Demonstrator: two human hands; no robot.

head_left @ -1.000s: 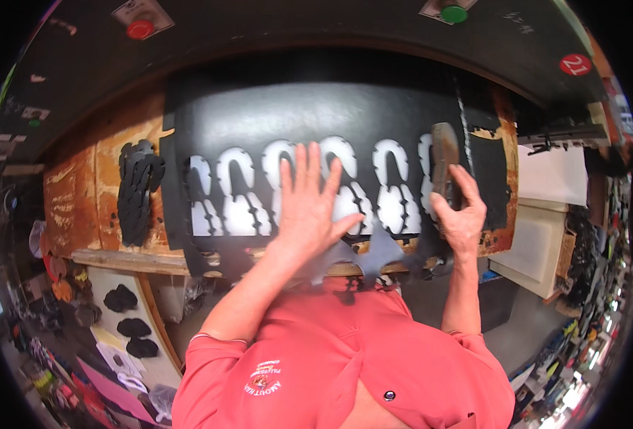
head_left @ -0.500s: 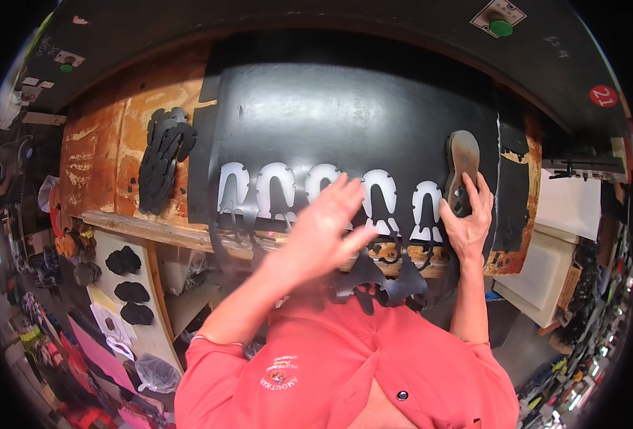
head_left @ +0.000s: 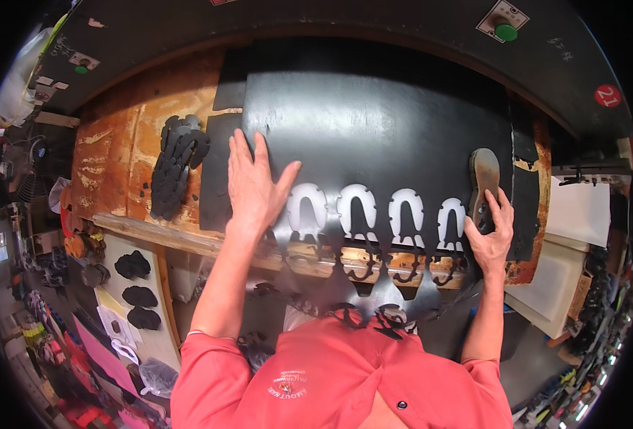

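A wide black rubber-like sheet (head_left: 374, 114) lies on the bench, its near part hanging over the front edge in cut-out strips. Several horseshoe-shaped cut-outs (head_left: 306, 204) run along it, with white showing through them. My left hand (head_left: 251, 189) rests flat on the sheet's left side, fingers spread, thumb pointing at the cut-outs. At the right end of the row, my right hand (head_left: 492, 232) has its fingers closed round the near part of a sole-shaped cutting die (head_left: 484, 170). The die stands on the sheet, its worn brown top showing.
On the wooden bench (head_left: 105, 154), left, sits a pile of black cut pieces (head_left: 177, 168). A dark machine beam (head_left: 331, 18) with green buttons (head_left: 506, 32) spans the far side. Black pieces (head_left: 138, 297) lie on a pale board lower left; a pale cabinet (head_left: 545, 286) stands right.
My left hand has moved left, from over the middle cut-outs to the sheet's left side. The right hand keeps its hold on the die. The whole view has shifted slightly.
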